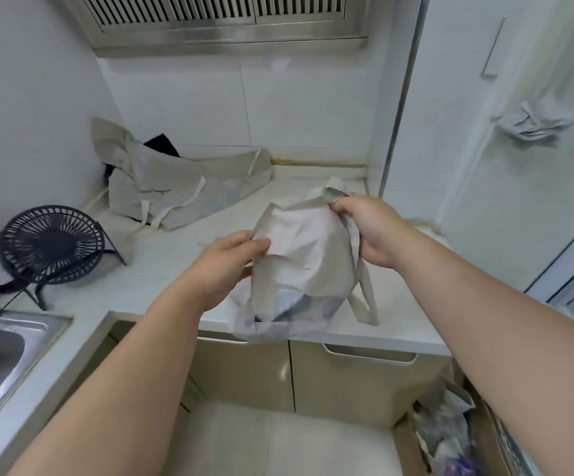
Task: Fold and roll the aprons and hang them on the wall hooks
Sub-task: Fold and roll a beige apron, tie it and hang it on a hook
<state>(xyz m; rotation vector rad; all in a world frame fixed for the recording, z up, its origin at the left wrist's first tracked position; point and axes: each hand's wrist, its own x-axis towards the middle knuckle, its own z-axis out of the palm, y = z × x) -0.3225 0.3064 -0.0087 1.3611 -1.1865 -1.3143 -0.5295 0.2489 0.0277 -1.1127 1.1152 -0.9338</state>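
Head view: beige apron (302, 266) sits bunched at the front edge of the worktop (162, 269), lower hem hanging past the edge, strap loop dangling on its right; left hand (234, 266) grip pinched on the apron's left fold, right hand (368, 231) grip clamped on its top right corner. Behind it a second apron (175, 187) lies crumpled at the back of the worktop against the wall, well apart from the held one; a rolled cloth bundle (532, 123) hangs on the right wall. At left a black desk fan (52, 243) stands near the sink (0, 345)
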